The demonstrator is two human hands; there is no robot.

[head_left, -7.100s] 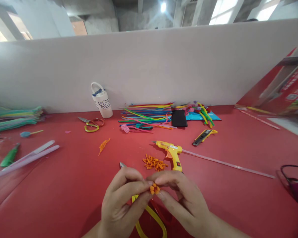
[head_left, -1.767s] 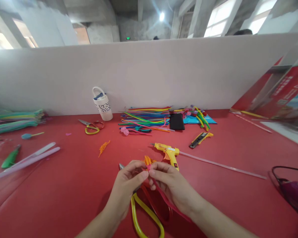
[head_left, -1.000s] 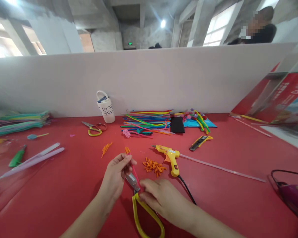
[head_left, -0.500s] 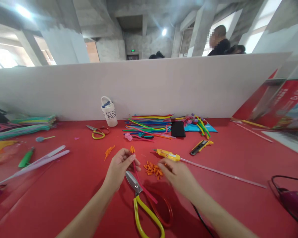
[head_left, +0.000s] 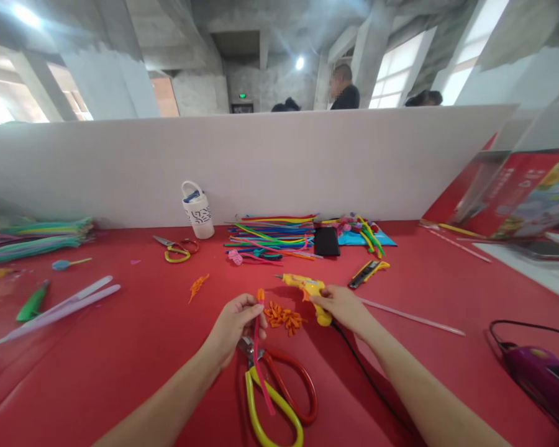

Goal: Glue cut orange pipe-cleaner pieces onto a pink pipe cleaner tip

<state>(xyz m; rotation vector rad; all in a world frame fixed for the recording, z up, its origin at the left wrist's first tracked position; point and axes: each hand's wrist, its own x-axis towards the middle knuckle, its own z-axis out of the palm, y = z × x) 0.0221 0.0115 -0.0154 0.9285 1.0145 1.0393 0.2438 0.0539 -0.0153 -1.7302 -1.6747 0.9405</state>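
Left hand: in the head view, grasping a pink stem between thumb and fingers.
Pink stem: rising past the fingertips at 12 o'clock, where an orange tip is showing, and trailing toward 5 o'clock, passing in front of the large scissors.
Right hand: closing its fingers around the grip of the yellow glue gun; whether the gun is touching the counter, I cannot tell.
Glue gun: pointing its nozzle toward 10 o'clock, with a black cord running off toward 5 o'clock.
Glue stick: extending from behind the right hand toward 3 o'clock.
Orange pieces: lying in a loose heap between the hands, at the left hand's 3 o'clock.
Orange sprig: lying apart, at the left hand's 10 o'clock.
Box cutter: resting near the right hand, at its 1 o'clock.
Coloured stems: lying bundled at the left hand's 1 o'clock, against the white partition.
White cup: standing at the left hand's 11 o'clock, near the small scissors.
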